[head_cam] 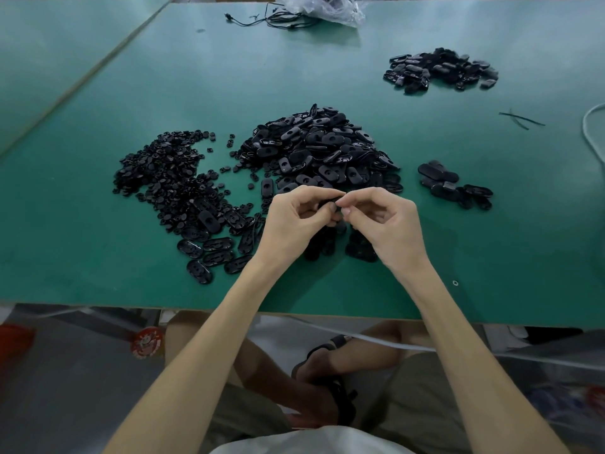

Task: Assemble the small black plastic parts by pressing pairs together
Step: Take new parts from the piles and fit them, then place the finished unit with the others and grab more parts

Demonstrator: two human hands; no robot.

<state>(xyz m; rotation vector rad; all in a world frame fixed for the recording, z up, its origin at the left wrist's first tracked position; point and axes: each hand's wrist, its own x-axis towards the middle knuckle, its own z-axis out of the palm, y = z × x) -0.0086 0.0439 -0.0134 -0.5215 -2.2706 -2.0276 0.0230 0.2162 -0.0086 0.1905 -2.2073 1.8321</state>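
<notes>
Between fingertips of left hand [296, 221] and right hand [383, 221]: black part [331, 202], pinched.

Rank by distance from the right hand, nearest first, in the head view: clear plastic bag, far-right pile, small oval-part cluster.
1. The small oval-part cluster, just to the right of the right hand.
2. The far-right pile, further back on the right.
3. The clear plastic bag, at the far edge, centre.

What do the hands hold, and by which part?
The left hand and right hand pinch a small black part between fingertips; where on it cannot be told.
</notes>
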